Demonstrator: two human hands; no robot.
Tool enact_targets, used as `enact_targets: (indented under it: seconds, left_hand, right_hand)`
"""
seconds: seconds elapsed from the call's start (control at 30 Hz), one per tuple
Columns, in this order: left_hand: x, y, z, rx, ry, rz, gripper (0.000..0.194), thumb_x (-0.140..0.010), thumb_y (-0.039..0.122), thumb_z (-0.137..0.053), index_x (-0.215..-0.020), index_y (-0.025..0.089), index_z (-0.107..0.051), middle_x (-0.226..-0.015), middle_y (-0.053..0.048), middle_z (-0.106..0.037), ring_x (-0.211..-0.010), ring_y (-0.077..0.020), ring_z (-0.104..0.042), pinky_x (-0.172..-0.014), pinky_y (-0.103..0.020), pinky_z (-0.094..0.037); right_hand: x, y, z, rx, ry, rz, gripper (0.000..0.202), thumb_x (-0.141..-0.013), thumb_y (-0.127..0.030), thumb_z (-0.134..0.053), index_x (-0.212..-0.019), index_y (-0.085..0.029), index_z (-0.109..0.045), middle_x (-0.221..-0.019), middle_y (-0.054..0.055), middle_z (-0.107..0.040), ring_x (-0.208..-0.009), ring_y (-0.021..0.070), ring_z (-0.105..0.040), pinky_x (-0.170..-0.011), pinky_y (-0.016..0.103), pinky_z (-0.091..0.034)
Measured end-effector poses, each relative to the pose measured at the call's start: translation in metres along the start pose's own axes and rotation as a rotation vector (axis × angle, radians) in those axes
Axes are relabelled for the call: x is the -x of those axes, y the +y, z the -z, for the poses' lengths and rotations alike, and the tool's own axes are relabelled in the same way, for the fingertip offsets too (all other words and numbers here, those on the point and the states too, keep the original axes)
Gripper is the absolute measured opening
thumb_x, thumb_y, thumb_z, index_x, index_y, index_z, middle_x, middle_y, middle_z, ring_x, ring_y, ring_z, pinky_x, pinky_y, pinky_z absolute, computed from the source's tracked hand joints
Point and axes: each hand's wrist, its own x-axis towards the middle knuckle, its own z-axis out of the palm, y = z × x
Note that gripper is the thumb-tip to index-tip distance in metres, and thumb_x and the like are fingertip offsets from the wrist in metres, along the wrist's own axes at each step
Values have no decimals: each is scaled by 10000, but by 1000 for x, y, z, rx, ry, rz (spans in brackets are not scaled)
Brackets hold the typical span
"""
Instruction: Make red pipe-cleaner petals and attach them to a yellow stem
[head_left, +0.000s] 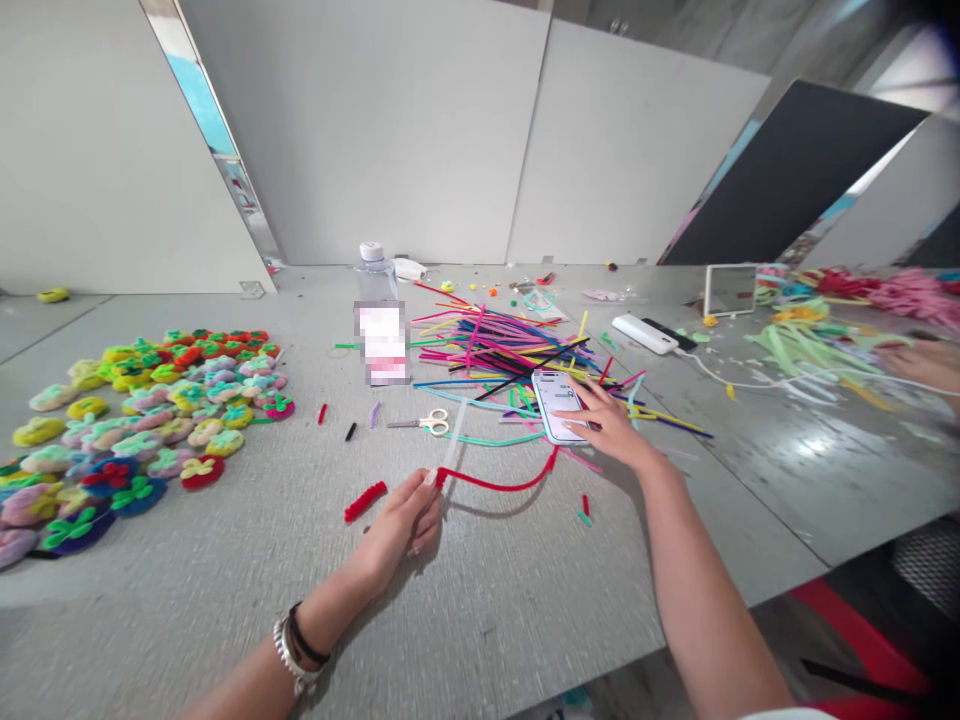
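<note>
My left hand (pixel 409 512) is closed, pinching the bent end of a red pipe cleaner (pixel 499 487). A pale translucent strip (pixel 457 435) also rises from these fingers. The pipe cleaner sags in a curve toward its free end, below the phone. With fingers apart, my right hand (pixel 609 425) touches the screen of a phone (pixel 557 408) beside the pipe cleaner pile (pixel 502 345). Left of the phone are small scissors (pixel 420 423). A coiled red pipe cleaner piece (pixel 365 502) lies beside my left hand.
Many fuzzy finished pieces (pixel 161 400) cover the table's left side. A clear bottle (pixel 375 272) stands at the back. On the right are a white power bank (pixel 645 334) with a cable and a small framed screen (pixel 730 290). Another person's hand (pixel 919 362) is at far right.
</note>
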Motion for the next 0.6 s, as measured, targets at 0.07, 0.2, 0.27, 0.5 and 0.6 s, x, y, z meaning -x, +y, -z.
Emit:
enact_targets:
  seconds: [0.07,0.2,0.27,0.5,0.6]
  left_hand:
    - [0,0,0,2,-1,0,459,-823,577,-601,-739,202,-349,-526,109,-312,-387,-24,-233,-380,-178,-151]
    - [0,0,0,15,3,8,462,-820,568,-611,-730,203,-342,-527,109,-305,-392,-23,-228,-384,-174,-161]
    - [0,0,0,21,8,13,474,-809,572,-623,-726,202,-339,-527,111,-303,-394,-21,-227,-383,-171,-165]
    - [0,0,-1,19,14,15,493,-793,586,-637,-719,200,-339,-517,114,-303,-392,-18,-233,-377,-167,-171]
    - [0,0,-1,23,6,14,493,-799,589,-629,-717,199,-339,-518,114,-302,-391,-17,-228,-375,-166,-171]
  right_hand:
    - [1,-1,0,2,-15,-7,297,-903,-352,-518,-1132,-389,-703,-1569,-33,-262,-1443,378,-192,-1092,634,-235]
    - [0,1,-1,8,-25,-6,298,-908,-370,-508,-1126,-382,-710,-1569,-24,-268,-1444,371,-195,-1095,631,-234]
    - [-2,6,-4,23,30,-19,329,-908,-344,-495,-1170,-355,-694,-1566,-3,-284,-1440,353,-222,-1102,597,-260]
    - [-6,28,-22,127,138,-237,569,-911,-346,-420,-1474,-276,-373,-1546,71,-338,-1394,347,-326,-1066,590,-335]
    - [-6,29,-25,136,129,-239,579,-915,-360,-401,-1486,-289,-339,-1543,66,-346,-1393,344,-327,-1063,585,-343]
